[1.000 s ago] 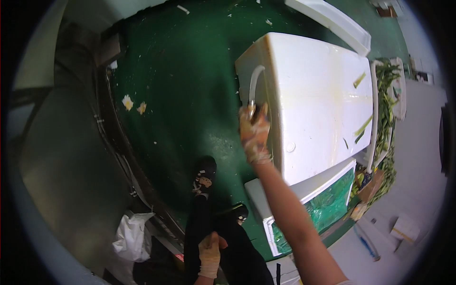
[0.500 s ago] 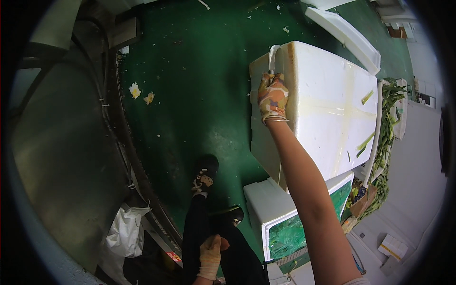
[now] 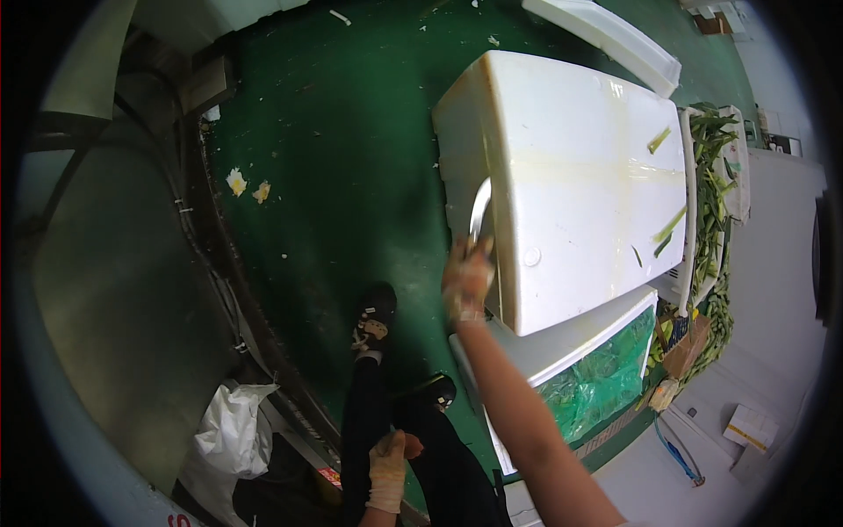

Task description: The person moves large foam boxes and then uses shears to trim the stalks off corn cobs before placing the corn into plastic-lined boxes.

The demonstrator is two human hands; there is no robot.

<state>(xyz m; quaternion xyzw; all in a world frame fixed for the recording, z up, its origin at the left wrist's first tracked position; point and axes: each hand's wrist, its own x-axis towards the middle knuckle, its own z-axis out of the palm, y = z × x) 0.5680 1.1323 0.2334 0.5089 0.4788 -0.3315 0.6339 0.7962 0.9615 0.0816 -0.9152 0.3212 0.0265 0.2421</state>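
My right hand [image 3: 469, 274], in a patterned work glove blurred by motion, grips a curved knife [image 3: 480, 209]. Its pale, hook-like blade lies against the near-left edge of a large white foam box [image 3: 588, 202]. Clear tape crosses the lid, and bits of green leaf lie on top. My left hand [image 3: 387, 470], in a cream glove with a reddish patch by the fingers, is held low in front of my dark trousers. Its fingers are curled, and whatever they hold, if anything, is hidden.
Below the big box stands another foam box [image 3: 509, 435] with green plastic inside. Leafy green stalks [image 3: 713, 193] lie along the right. A loose foam lid [image 3: 606, 39] sits behind. A white bag [image 3: 235, 430] and metal counter [image 3: 114, 290] are on the left.
My right hand and the knife have moved nearer to me along the box's left edge. The whole view has shifted slightly. My left hand stays about where it was.
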